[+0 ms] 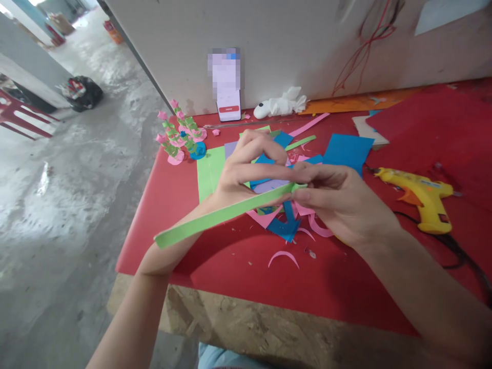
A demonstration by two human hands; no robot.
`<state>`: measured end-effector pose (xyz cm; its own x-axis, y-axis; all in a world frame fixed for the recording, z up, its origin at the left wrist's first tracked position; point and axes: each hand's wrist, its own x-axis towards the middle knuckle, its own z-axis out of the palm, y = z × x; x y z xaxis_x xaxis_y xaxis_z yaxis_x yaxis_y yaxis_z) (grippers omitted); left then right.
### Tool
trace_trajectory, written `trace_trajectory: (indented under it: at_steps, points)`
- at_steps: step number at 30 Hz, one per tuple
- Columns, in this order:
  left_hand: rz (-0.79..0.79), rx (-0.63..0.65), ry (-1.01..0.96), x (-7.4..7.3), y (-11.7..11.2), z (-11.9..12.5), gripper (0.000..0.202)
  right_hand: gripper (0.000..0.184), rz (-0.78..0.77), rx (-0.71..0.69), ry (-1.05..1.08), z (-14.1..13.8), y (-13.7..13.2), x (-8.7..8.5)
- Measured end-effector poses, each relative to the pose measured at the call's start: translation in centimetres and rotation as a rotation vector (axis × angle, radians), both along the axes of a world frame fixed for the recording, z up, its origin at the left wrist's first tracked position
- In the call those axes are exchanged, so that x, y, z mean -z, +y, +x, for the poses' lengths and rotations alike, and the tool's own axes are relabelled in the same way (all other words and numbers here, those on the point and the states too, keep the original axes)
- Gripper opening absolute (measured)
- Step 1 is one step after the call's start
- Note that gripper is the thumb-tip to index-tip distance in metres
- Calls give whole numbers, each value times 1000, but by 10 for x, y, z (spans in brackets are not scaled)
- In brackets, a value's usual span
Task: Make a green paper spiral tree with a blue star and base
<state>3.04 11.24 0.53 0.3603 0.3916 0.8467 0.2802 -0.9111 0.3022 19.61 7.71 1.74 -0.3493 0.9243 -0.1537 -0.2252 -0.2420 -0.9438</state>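
A long green paper strip (219, 216) stretches across my left wrist, its right end folded into a small knot between my fingertips. My right hand (338, 202) pinches that folded end with thumb and forefinger. Reaching in from the left, my left hand (249, 166) has its fingers bent and its index fingertip at the same end of the strip, so both hands meet there. Beneath them lie blue paper pieces (286, 225), pink scraps and a green sheet (210, 171). Part of this pile is hidden by my hands.
Small paper flowers (179, 136) on round pink and blue bases stand at the back left. A phone (228, 84) leans on the wall beside a white crumpled wrap (282, 104). A yellow glue gun (421, 197) with a black cord lies at right on the red tabletop (238, 271).
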Motion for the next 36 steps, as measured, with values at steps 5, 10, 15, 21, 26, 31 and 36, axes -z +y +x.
trace_trajectory:
  at_steps: [5,10,15,21,26,31,36]
  points:
    - [106,-75,94,-2,2,-4,27,39,-55,10,47,0,0,-1]
    - [182,23,42,-2,4,-5,14,40,-73,-13,37,0,0,1]
    - [137,37,50,-1,7,-10,11,25,103,-90,-4,3,2,3]
    - [249,-33,97,-5,6,-10,12,25,200,-8,-66,4,2,7]
    - [328,-71,61,-3,2,-2,12,42,137,22,-85,1,0,7]
    - [307,-55,33,0,3,0,17,48,135,27,-111,0,2,5]
    - [224,-29,44,-2,6,-7,11,20,165,-90,-49,6,4,3]
